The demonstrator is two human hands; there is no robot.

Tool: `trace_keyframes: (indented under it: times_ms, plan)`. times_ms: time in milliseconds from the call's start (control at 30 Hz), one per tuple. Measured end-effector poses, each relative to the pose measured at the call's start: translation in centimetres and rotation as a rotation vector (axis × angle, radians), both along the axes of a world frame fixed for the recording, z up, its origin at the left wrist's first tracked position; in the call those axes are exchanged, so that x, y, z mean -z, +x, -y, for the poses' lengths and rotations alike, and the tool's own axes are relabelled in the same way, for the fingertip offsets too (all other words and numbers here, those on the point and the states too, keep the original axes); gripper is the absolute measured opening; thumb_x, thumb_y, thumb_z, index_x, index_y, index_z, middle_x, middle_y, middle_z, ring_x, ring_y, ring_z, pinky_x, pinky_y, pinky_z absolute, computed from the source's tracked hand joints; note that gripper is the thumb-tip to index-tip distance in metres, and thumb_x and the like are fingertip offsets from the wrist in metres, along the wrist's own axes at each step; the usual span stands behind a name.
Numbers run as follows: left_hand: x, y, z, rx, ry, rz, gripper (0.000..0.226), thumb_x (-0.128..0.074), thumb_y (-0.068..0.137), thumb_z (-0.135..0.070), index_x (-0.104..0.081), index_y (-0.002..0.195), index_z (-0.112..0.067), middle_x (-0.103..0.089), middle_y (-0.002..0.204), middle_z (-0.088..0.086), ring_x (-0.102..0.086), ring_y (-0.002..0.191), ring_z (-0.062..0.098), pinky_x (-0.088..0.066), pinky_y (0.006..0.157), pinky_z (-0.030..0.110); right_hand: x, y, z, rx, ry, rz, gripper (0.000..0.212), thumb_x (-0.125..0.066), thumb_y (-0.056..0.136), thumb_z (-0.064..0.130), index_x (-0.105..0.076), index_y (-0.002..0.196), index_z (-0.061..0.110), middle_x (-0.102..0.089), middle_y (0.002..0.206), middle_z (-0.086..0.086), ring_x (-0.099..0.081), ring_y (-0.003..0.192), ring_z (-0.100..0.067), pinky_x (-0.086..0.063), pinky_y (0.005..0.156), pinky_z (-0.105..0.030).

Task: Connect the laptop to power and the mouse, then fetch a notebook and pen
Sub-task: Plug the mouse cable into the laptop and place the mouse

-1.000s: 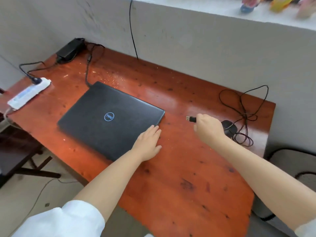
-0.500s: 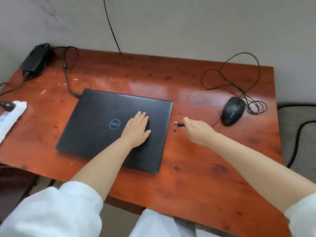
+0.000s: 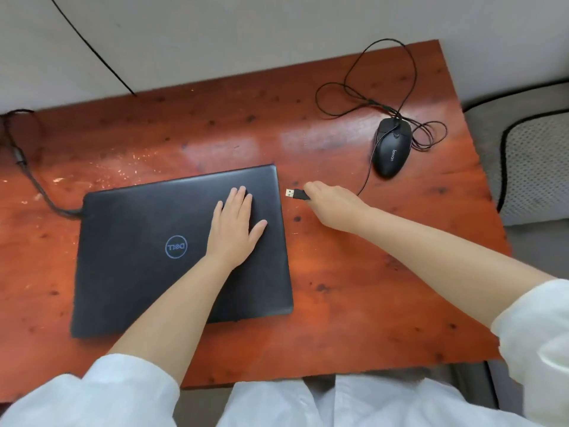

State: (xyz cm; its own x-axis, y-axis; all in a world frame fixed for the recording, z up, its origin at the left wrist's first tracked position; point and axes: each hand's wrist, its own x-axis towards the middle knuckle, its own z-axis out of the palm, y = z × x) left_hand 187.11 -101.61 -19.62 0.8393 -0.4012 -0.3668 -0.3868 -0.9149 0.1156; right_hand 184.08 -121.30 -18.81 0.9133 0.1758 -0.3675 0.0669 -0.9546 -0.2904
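Two hands are busy: my left hand [image 3: 234, 224] lies flat and spread on the closed laptop [image 3: 181, 251], pressing on the lid near its right edge, and my right hand [image 3: 334, 206] is pinched shut on the plug [image 3: 296, 194] of the mouse cable [image 3: 366, 177]. The metal tip points left, just short of the laptop's side, with a small gap between them.

From here I cannot see any port; that side face is hidden under the lid's edge. So the main risk, as I judge it, is that I push the plug in blind, miss the slot, or offer it upside down and jam it. If I force it, the laptop may slide left despite my palm, and that could tug the power lead [image 3: 37, 186] that enters the laptop beyond my left hand.

The cable trails back behind my right wrist to the mouse [image 3: 391, 151], which sits up and to the right of that hand on the surface [image 3: 354, 303], with loose loops beyond it. There seems to be slack, yet a tangled loop could snag and drag the mouse along.

No notebook or pen is in view, so that part of the job is yet to come.
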Motion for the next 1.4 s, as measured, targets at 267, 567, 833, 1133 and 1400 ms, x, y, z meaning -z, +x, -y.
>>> trace_keyframes:
  times_ms: [267,567,833,1133,1400]
  plan:
    - [0.8,-0.2,1.2,-0.027,0.037,0.022,0.061,-0.031,0.102,-0.034,-0.011,0.151,-0.005,-0.004,0.161,0.008,0.000,0.150,0.021,-0.003,0.122,0.039,0.7,1.0,0.7,-0.081,0.033,-0.172,0.046,-0.030,0.102,0.018,-0.019,0.144,0.003,-0.043,0.132,-0.020,-0.056,0.103,-0.038,-0.044,0.076,-0.040]
    - [0.8,-0.2,1.6,-0.044,0.057,0.033,0.059,-0.032,0.102,-0.031,-0.012,0.151,-0.005,-0.006,0.161,0.009,-0.002,0.150,0.022,-0.003,0.122,0.039,0.7,2.9,0.8,0.043,0.177,-0.165,0.040,-0.038,0.100,0.020,-0.044,0.136,0.005,-0.058,0.128,-0.021,-0.055,0.114,-0.035,-0.048,0.095,-0.040]
    - [1.0,-0.1,1.6,-0.058,0.048,0.032,0.060,-0.033,0.101,-0.032,-0.012,0.151,-0.006,-0.006,0.161,0.007,-0.002,0.150,0.020,-0.001,0.122,0.038,0.3,3.9,1.2,0.009,0.277,-0.234,0.012,-0.039,0.099,0.015,-0.035,0.103,0.004,-0.061,0.097,-0.025,-0.046,0.068,-0.025,-0.035,0.059,-0.033]
    - [1.0,-0.1,1.3,-0.047,0.056,0.028,0.061,-0.029,0.101,-0.037,-0.011,0.151,-0.006,-0.005,0.161,0.007,-0.002,0.150,0.020,-0.001,0.122,0.038,1.3,3.8,1.5,0.097,0.236,0.027,0.021,-0.051,0.093,0.013,-0.056,0.108,-0.001,-0.056,0.112,-0.018,-0.054,0.102,-0.034,-0.044,0.084,-0.042]
    - [1.0,0.1,1.3,-0.050,0.035,0.024,0.062,-0.032,0.101,-0.035,-0.010,0.151,-0.007,-0.004,0.162,0.006,0.000,0.150,0.019,0.000,0.122,0.037,2.4,3.3,0.9,0.176,0.234,0.081,0.024,-0.053,0.093,0.017,-0.060,0.112,0.004,-0.060,0.117,-0.011,-0.047,0.114,-0.028,-0.033,0.098,-0.037]
